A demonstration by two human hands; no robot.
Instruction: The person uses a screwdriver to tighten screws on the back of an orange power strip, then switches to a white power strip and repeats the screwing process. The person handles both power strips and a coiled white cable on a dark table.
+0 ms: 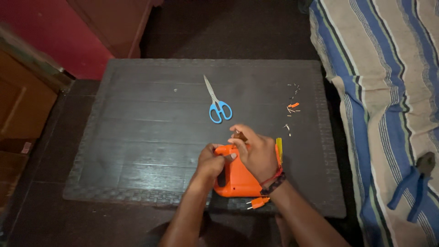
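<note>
Both hands hold an orange device.

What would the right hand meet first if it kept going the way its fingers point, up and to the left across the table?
Probably the blue-handled scissors, lying just beyond the right hand; depth is unclear.

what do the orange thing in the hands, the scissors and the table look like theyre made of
Orange device: looks like moulded plastic, smooth, evenly coloured with a slight sheen. Scissors: pale metal blades that catch the light, blue handles probably plastic. Table: dark, glossy planked top, likely varnished wood or plastic imitation, with a woven-pattern border; hard to tell which.
</note>
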